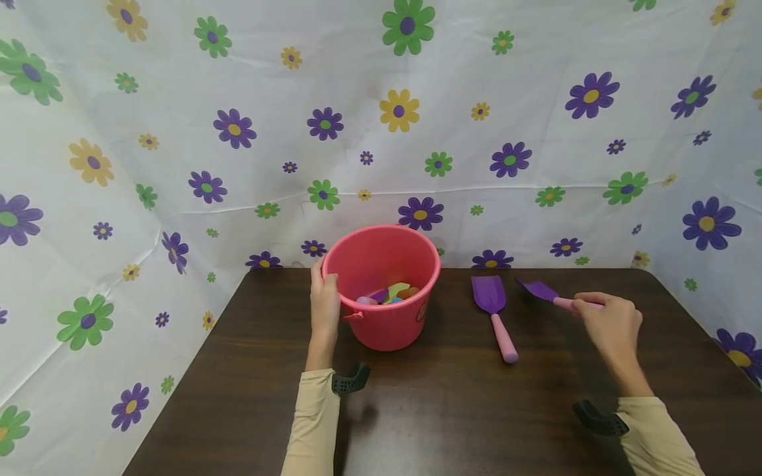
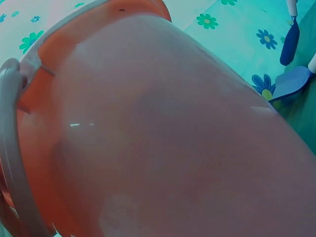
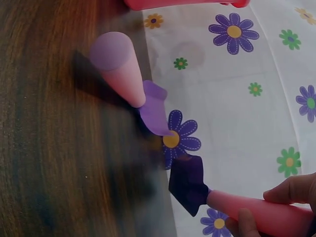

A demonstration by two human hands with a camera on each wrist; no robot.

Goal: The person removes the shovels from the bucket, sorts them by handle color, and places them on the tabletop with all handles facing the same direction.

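A pink bucket (image 1: 387, 327) is tilted toward me on the table, and colourful toy pieces (image 1: 393, 293) lie inside it. My left hand (image 1: 324, 307) grips the bucket's rim on its left side. In the left wrist view the bucket's wall (image 2: 173, 123) fills most of the picture. My right hand (image 1: 610, 327) holds a toy shovel (image 3: 261, 212) by its pink handle, its purple blade pointing left. Between the bucket and that hand, a second toy shovel (image 1: 491, 297) with a wider purple blade lies on the table, handle toward me.
The dark wooden table (image 1: 440, 416) ends at the back against a white sheet (image 1: 345, 79) printed with flowers, which also hangs at both sides. Black wrist straps (image 1: 351, 380) sit over the beige sleeves.
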